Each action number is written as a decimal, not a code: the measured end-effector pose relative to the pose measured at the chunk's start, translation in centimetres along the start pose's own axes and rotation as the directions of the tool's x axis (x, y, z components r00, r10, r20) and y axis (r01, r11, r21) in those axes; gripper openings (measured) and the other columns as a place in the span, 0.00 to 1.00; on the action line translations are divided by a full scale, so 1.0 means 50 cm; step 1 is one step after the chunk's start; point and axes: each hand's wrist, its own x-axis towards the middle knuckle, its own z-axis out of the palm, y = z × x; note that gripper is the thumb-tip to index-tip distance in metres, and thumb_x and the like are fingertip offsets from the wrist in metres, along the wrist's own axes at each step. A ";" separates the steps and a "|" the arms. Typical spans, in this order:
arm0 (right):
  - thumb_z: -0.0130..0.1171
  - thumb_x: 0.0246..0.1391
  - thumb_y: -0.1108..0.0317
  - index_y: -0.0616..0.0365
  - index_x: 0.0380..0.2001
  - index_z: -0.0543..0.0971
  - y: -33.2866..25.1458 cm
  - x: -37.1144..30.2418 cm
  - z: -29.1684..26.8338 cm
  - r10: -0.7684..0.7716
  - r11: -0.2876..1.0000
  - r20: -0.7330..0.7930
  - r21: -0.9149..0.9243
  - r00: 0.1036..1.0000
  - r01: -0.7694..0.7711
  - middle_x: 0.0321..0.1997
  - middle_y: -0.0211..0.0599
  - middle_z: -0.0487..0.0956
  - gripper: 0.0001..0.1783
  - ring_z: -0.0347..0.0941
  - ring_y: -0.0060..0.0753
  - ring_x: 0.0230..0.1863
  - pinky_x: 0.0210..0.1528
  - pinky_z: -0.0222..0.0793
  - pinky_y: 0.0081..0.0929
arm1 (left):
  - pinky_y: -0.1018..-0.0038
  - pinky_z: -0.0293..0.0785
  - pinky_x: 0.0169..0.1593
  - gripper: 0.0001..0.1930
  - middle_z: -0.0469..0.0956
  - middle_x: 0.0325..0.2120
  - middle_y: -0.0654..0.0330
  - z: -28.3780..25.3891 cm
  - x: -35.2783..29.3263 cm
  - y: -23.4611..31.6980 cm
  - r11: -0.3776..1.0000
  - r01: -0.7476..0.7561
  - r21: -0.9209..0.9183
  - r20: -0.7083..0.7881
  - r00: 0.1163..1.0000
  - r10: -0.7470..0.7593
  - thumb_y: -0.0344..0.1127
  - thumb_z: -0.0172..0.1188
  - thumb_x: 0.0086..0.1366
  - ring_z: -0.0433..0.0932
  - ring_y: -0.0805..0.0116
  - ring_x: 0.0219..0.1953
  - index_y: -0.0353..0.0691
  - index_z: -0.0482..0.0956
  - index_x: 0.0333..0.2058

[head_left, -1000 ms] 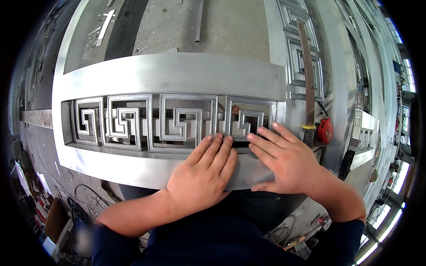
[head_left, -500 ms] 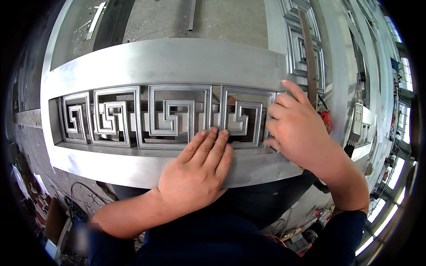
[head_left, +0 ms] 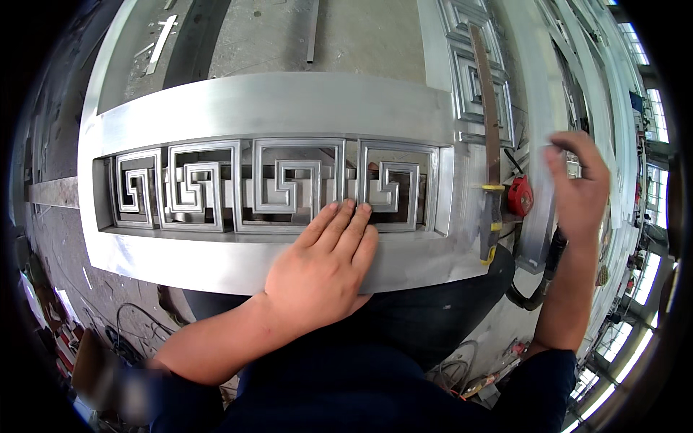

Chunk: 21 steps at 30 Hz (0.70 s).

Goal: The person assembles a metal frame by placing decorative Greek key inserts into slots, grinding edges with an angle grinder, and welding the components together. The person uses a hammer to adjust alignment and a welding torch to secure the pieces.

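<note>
My left hand (head_left: 321, 267) lies flat on the near rail of a silver metal frame (head_left: 274, 101), fingers stretched out. Its fingertips touch the lower edges of the middle square-spiral metal inserts (head_left: 289, 184). Several such inserts stand in a row inside the frame opening, among them the rightmost insert (head_left: 398, 184). My right hand (head_left: 583, 191) is raised to the right, off the frame, somewhat blurred. Its fingers are half curled, with a gap to the thumb and nothing seen between them. Nearest to it are a red tape measure (head_left: 520, 196) and a long brown-bladed tool with a grey-yellow handle (head_left: 491, 224).
More spiral inserts (head_left: 476, 79) show in the upright part of the frame at the upper right. Long pale metal profiles (head_left: 606, 108) run along the right side. A black hose or cable (head_left: 530, 299) lies near my knee. Cardboard and clutter (head_left: 86, 361) are at lower left.
My right hand has left the rightmost insert and moved right and away from the frame, uncovering the tape measure and the tool's handle. My left hand stays in place; the view has shifted slightly.
</note>
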 end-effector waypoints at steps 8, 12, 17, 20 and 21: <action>0.60 0.65 0.64 0.69 0.58 0.78 0.430 -0.251 -0.201 0.525 0.788 -0.139 -0.294 0.840 -0.541 0.41 0.39 0.83 0.23 0.78 0.28 0.42 0.46 0.73 0.26 | 0.57 0.57 0.75 0.43 0.71 0.65 0.43 0.004 -0.006 0.005 0.996 -0.018 0.089 0.014 1.000 0.017 0.54 0.75 0.50 0.68 0.49 0.69 0.30 0.72 0.58; 0.55 0.65 0.64 0.69 0.63 0.75 0.422 -0.298 -0.167 0.693 0.721 0.025 -0.004 0.721 -0.693 0.40 0.33 0.81 0.27 0.72 0.22 0.36 0.41 0.70 0.22 | 0.56 0.55 0.76 0.42 0.71 0.65 0.45 0.014 -0.010 0.009 0.994 0.009 0.110 -0.046 0.999 -0.004 0.51 0.79 0.46 0.67 0.50 0.70 0.31 0.74 0.55; 0.63 0.57 0.64 0.70 0.66 0.71 0.376 -0.267 -0.133 0.611 0.785 0.114 -0.218 0.783 -0.580 0.41 0.37 0.82 0.36 0.76 0.26 0.40 0.45 0.71 0.26 | 0.58 0.58 0.73 0.39 0.73 0.64 0.54 0.018 -0.018 0.022 0.981 0.080 0.180 -0.102 0.993 -0.062 0.53 0.78 0.45 0.69 0.53 0.67 0.35 0.78 0.52; 0.66 0.49 0.64 0.64 0.64 0.73 0.372 -0.253 -0.094 0.433 0.873 0.036 -0.264 0.901 -0.409 0.47 0.53 0.85 0.37 0.82 0.48 0.48 0.53 0.75 0.37 | 0.61 0.62 0.68 0.39 0.75 0.63 0.57 0.012 -0.016 0.027 0.980 0.107 0.165 -0.066 0.993 -0.097 0.57 0.77 0.46 0.72 0.56 0.61 0.37 0.78 0.52; 0.66 0.48 0.65 0.63 0.63 0.74 0.354 -0.242 -0.088 0.405 0.860 0.019 -0.348 0.914 -0.374 0.48 0.56 0.84 0.36 0.83 0.53 0.50 0.55 0.75 0.39 | 0.62 0.63 0.68 0.39 0.75 0.63 0.58 0.010 -0.017 0.029 0.980 0.121 0.159 -0.052 0.992 -0.114 0.58 0.76 0.46 0.73 0.57 0.60 0.37 0.78 0.52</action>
